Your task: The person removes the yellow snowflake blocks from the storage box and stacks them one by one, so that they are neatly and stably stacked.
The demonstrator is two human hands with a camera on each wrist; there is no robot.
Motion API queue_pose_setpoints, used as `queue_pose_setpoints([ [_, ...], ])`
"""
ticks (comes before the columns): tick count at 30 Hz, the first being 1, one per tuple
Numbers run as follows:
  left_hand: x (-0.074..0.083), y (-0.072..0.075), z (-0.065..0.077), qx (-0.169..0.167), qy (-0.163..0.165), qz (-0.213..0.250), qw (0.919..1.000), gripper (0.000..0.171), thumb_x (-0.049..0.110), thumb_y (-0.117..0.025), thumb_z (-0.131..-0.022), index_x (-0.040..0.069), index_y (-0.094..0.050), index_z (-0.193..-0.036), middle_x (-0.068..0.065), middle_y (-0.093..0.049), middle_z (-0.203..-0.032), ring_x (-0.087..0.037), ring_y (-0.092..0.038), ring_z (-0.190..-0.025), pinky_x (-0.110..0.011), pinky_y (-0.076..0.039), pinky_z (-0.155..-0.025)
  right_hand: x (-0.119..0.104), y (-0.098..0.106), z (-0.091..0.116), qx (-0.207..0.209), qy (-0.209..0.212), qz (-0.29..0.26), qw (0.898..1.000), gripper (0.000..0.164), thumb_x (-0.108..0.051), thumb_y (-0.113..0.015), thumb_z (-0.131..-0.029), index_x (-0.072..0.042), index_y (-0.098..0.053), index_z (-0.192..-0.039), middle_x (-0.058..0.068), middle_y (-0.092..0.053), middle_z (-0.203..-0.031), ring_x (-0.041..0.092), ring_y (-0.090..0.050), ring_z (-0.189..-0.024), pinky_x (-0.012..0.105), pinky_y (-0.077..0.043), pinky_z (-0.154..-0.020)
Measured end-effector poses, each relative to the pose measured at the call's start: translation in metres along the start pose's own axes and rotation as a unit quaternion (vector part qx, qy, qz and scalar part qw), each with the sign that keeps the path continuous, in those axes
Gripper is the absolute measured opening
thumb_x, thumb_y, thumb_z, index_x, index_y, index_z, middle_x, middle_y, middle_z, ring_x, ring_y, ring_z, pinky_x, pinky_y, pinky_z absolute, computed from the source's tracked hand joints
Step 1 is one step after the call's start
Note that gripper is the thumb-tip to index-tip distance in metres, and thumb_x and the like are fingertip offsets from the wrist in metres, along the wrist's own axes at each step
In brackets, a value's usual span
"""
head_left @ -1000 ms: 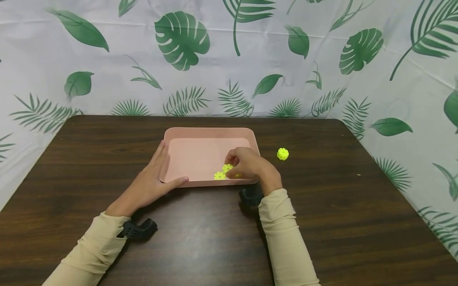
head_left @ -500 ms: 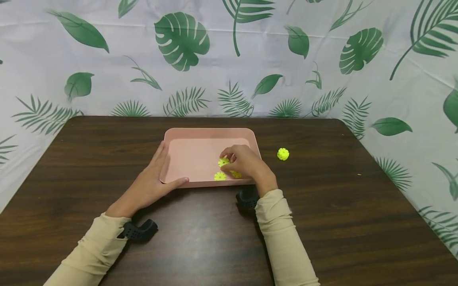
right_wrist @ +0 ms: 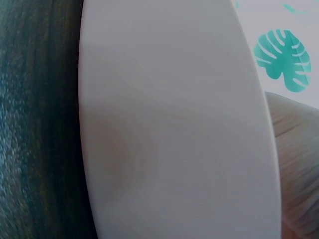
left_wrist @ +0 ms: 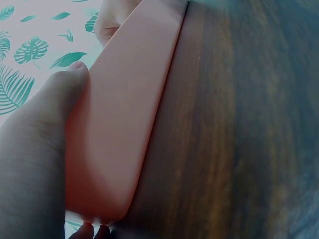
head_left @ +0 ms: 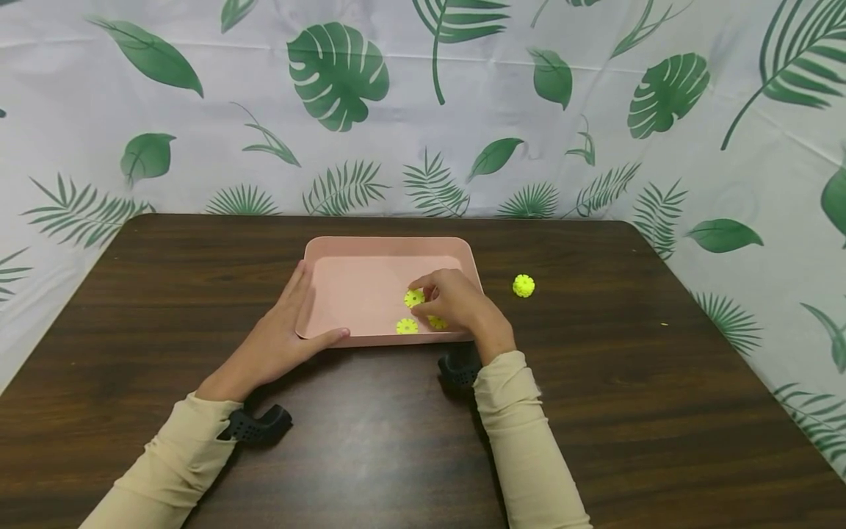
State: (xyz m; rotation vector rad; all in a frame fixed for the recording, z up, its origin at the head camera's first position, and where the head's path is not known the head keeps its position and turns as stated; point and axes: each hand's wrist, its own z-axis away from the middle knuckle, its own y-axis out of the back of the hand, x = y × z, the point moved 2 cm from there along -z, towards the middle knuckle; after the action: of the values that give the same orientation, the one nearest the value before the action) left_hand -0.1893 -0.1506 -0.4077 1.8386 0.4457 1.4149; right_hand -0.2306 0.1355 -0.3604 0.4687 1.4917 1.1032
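A shallow pink tray (head_left: 360, 294) sits on the table. My left hand (head_left: 271, 342) rests against its front left corner, fingers straight along the left side and thumb along the front rim. In the left wrist view, the thumb (left_wrist: 75, 84) lies at the tray's rim. My right hand (head_left: 456, 297) reaches in over the tray's right part and pinches a yellow notched disc (head_left: 413, 299) between thumb and fingers. A second such disc (head_left: 406, 326) lies by the front wall, and another (head_left: 437, 322) is partly hidden under the hand. In the right wrist view, the tray's wall (right_wrist: 174, 124) hides the fingertips.
A small cluster of yellow discs (head_left: 523, 286) stands on the dark wood table (head_left: 595, 382), right of the tray. Farther right lies a tiny yellow scrap (head_left: 664, 324). A white leaf-print cloth (head_left: 423, 110) hangs behind the table.
My right hand has moved slightly left and back with the pinched disc, uncovering more of the disc beneath it. The left hand and the tray look unmoved.
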Motion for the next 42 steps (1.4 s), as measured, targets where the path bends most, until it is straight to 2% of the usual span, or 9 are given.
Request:
queue_pose_setpoints([
  [10,0.000,-0.001,0.000,-0.001,0.001,-0.003,1.0000,0.115,0.066,-0.067,-0.091,0.015,0.002,-0.167,0.001,0.010,-0.173,-0.032,-0.008,-0.158,-0.065,-0.023,-0.118,0.001,0.002,0.000,0.006,0.004,0.003,1.000,0.037,-0.015,-0.084,-0.089,-0.003,-0.076,-0.123,0.007,-0.068,-0.091,0.022,-0.059,-0.083,0.028,-0.052,-0.072],
  [15,0.000,-0.001,0.000,0.003,-0.002,0.000,1.0000,0.115,0.065,-0.069,-0.091,0.014,0.001,-0.167,-0.001,0.009,-0.173,-0.031,-0.008,-0.158,-0.064,-0.023,-0.119,0.001,0.003,0.000,0.013,0.023,0.009,1.000,0.033,-0.016,-0.083,-0.090,-0.003,-0.076,-0.119,0.007,-0.068,-0.090,0.021,-0.060,-0.083,0.029,-0.053,-0.074],
  [18,0.000,-0.001,0.000,0.005,-0.004,0.003,1.0000,0.115,0.063,-0.070,-0.091,0.011,-0.001,-0.167,-0.003,0.008,-0.173,-0.031,-0.008,-0.158,-0.063,-0.023,-0.119,0.001,0.007,0.002,0.030,0.043,-0.004,0.999,0.030,-0.015,-0.083,-0.090,-0.002,-0.076,-0.117,0.007,-0.067,-0.092,0.022,-0.060,-0.084,0.031,-0.054,-0.075],
  [22,0.000,-0.001,0.000,0.006,-0.005,0.004,1.0000,0.115,0.063,-0.070,-0.091,0.011,-0.001,-0.167,-0.003,0.008,-0.173,-0.030,-0.007,-0.158,-0.063,-0.023,-0.119,0.003,0.017,0.007,0.073,0.062,-0.022,0.995,0.025,-0.015,-0.082,-0.091,-0.003,-0.076,-0.112,0.008,-0.066,-0.095,0.024,-0.060,-0.086,0.034,-0.053,-0.075],
  [26,0.000,-0.001,0.001,0.004,-0.007,0.005,1.0000,0.115,0.063,-0.070,-0.091,0.012,0.000,-0.167,-0.002,0.008,-0.173,-0.030,-0.007,-0.158,-0.063,-0.023,-0.119,0.008,0.027,0.013,0.114,0.054,-0.018,0.992,0.026,-0.017,-0.082,-0.092,-0.003,-0.075,-0.113,0.009,-0.064,-0.097,0.026,-0.059,-0.087,0.036,-0.052,-0.073],
  [33,0.000,-0.001,0.001,0.003,-0.004,0.005,1.0000,0.115,0.064,-0.070,-0.091,0.012,0.000,-0.167,-0.001,0.009,-0.173,-0.031,-0.008,-0.158,-0.064,-0.023,-0.119,0.022,0.040,0.024,0.159,0.042,-0.017,0.986,0.030,-0.016,-0.082,-0.091,0.000,-0.073,-0.115,0.011,-0.062,-0.095,0.026,-0.057,-0.083,0.036,-0.049,-0.072],
  [37,0.000,-0.001,0.000,0.002,-0.002,0.005,1.0000,0.116,0.064,-0.069,-0.091,0.013,0.001,-0.167,0.000,0.009,-0.173,-0.031,-0.008,-0.158,-0.064,-0.023,-0.119,0.031,0.048,0.032,0.174,0.032,-0.026,0.984,0.033,-0.014,-0.081,-0.091,0.002,-0.072,-0.118,0.012,-0.060,-0.093,0.027,-0.054,-0.084,0.038,-0.047,-0.074],
  [42,0.000,-0.001,0.001,0.001,-0.003,0.005,1.0000,0.116,0.064,-0.070,-0.091,0.012,0.001,-0.167,-0.001,0.009,-0.173,-0.030,-0.008,-0.159,-0.064,-0.023,-0.119,0.045,0.056,0.040,0.184,0.007,-0.030,0.982,0.036,-0.015,-0.080,-0.093,0.003,-0.072,-0.123,0.015,-0.063,-0.099,0.029,-0.057,-0.089,0.041,-0.052,-0.077],
])
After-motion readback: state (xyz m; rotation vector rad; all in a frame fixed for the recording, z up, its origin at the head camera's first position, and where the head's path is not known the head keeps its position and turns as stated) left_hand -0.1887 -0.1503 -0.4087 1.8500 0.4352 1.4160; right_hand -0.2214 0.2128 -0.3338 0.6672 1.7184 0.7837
